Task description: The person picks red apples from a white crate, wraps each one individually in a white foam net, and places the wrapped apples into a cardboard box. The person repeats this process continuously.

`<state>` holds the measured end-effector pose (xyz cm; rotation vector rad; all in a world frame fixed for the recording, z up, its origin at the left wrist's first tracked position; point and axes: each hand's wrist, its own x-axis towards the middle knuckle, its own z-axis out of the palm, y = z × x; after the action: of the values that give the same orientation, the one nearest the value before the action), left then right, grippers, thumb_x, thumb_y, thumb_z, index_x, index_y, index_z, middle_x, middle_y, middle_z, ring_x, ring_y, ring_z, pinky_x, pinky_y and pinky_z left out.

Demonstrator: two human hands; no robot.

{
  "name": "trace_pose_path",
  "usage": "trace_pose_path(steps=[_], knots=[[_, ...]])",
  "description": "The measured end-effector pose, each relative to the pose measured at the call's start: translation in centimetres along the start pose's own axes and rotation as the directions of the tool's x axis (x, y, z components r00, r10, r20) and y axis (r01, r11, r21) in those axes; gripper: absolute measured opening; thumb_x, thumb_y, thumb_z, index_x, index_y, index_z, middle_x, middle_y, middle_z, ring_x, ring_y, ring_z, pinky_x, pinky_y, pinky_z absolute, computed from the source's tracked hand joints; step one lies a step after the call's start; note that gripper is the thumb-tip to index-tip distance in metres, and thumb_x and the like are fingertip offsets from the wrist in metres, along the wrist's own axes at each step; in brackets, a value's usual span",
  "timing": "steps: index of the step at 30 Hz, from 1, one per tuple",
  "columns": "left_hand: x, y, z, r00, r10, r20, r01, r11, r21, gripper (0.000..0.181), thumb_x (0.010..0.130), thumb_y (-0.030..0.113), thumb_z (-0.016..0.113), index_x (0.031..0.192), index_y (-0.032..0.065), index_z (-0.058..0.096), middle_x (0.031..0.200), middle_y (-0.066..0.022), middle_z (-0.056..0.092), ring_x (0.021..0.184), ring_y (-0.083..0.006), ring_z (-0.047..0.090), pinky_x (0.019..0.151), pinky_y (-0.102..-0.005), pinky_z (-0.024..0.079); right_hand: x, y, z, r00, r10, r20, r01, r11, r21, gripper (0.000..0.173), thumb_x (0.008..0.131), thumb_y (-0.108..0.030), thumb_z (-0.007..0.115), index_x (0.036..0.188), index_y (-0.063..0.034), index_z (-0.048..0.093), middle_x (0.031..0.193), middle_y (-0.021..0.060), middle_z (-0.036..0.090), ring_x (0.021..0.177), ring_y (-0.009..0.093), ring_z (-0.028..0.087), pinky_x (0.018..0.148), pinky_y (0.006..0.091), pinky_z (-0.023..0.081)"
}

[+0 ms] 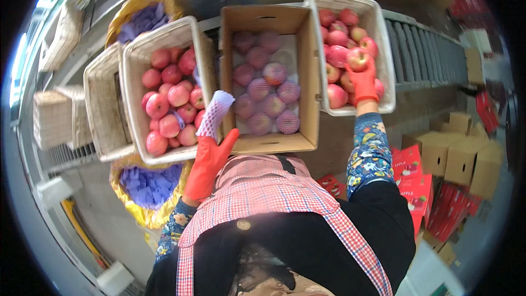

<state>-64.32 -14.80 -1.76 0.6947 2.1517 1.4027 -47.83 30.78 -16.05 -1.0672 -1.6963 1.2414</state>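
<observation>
My left hand (208, 156), in a red rubber glove, has a white foam net sleeve (215, 114) over its fingers, with the thumb spread apart. It is at the near right corner of a white plastic crate of apples (128, 102). My right hand (362, 76), gloved alike, holds a red and yellow apple (358, 58) over the apples in the right white crate (388, 70). Between the crates stands an open cardboard box (309, 102). Apples in foam nets (273, 105) lie inside it, several of them under what looks like a translucent film.
Yellow-lined containers of purple foam nets (150, 185) stand near and beyond the left crate. An empty-looking white crate (104, 107) adjoins it. A roller conveyor (427, 53) runs to the right, with cardboard boxes (460, 156) and red printed cartons (415, 193) below.
</observation>
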Motion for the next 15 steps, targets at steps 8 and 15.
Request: trace_pose_path(steps=[8,15], knots=[[-0.5,-5.2,-6.2,0.946,-0.325,-0.001,0.296,0.861,-0.414,0.030,0.093,0.016,0.062,0.117,-0.0017,0.065,0.102,-0.0059,0.070,0.096,-0.0111,0.061,0.085,-0.0279,0.049,-0.7,-2.7,14.3,0.765,0.241,0.598,-0.625,0.506,0.595,0.047,0.100,-0.023,0.041,0.142,-0.0015,0.035,0.146,0.0202,0.039,0.134,0.030,0.040,0.115,0.0432,0.029],[0.0,-12.1,-11.7,0.868,-0.494,-0.056,0.382,0.735,-0.560,0.027,0.095,0.013,0.059,0.116,-0.0024,0.065,0.100,-0.0056,0.070,0.094,-0.0112,0.061,0.084,-0.0279,0.049,-19.5,-13.5,48.1,0.102,0.154,0.983,-0.955,0.290,0.054,0.029,0.096,-0.009,0.052,0.122,0.0011,0.057,0.115,0.0177,0.065,0.107,0.028,0.063,0.094,0.0364,0.050]])
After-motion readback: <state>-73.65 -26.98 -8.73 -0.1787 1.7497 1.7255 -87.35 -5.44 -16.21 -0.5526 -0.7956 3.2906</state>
